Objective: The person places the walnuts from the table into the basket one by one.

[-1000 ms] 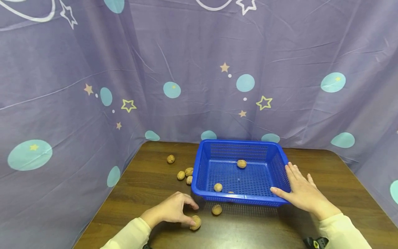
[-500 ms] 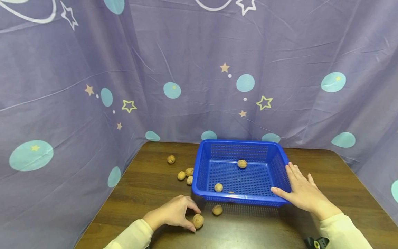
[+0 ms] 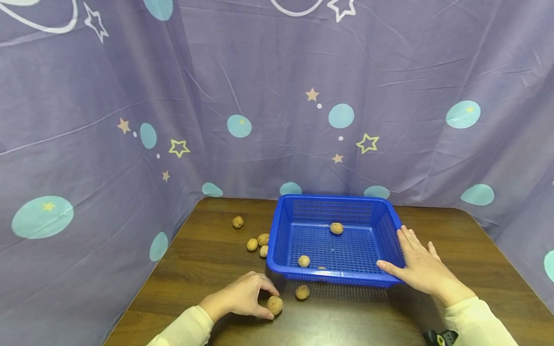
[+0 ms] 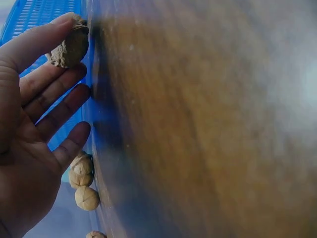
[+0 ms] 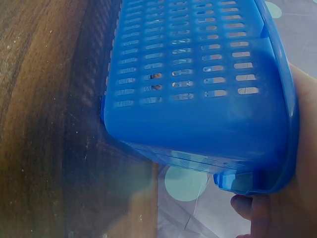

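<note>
I see left hand (image 3: 244, 295) pinch walnut (image 3: 275, 306) with thumb and fingers, maybe because small, round. Walnut near blue basket (image 3: 346, 275). Right hand (image 3: 421, 269), fingers straight, rests on it, maybe so it won't slide.

We see a bright blue basket (image 3: 348, 245) with little holes in rows, and tan walnuts (image 3: 252, 244) with wrinkly lines. The table (image 3: 207, 259) is dark brown with streaky wood lines, and the sleeves (image 3: 478, 322) are pale cream. We see purple-grey cloth (image 3: 277, 57) with blue-green spots (image 3: 341, 116), white dots (image 3: 319, 106) and peach stars (image 3: 312, 94).
</note>
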The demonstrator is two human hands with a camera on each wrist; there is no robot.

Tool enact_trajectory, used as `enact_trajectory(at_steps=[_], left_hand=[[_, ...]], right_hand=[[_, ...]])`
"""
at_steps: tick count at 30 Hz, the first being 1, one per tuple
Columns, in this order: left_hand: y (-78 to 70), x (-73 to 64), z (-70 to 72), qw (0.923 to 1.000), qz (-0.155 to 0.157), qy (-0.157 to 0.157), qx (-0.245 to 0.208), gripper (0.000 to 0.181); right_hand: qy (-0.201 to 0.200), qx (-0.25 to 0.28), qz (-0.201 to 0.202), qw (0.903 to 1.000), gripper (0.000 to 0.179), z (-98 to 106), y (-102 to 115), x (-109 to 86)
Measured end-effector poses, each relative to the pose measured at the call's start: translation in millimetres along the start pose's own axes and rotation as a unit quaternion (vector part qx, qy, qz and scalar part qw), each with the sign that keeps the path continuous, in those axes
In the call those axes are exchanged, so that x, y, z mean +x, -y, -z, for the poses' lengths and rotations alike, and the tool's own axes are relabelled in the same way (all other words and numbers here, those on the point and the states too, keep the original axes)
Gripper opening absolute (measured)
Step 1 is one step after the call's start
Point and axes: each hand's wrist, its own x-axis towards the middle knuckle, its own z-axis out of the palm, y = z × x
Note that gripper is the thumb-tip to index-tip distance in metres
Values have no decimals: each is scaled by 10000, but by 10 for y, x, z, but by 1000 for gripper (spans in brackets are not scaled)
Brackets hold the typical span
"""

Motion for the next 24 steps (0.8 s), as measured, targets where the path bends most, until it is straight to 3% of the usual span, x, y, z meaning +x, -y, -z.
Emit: enact_trajectory(at_steps=[10,24], left_hand=[[36,-58,175,9990,122,-291,-318,36],[115,-138,667,9938,546,-947,-209,38]], right_hand=[[3,-13,-12,10000,109,-2,-7,0],[14,37,-19,10000,109,2,-1,-1]])
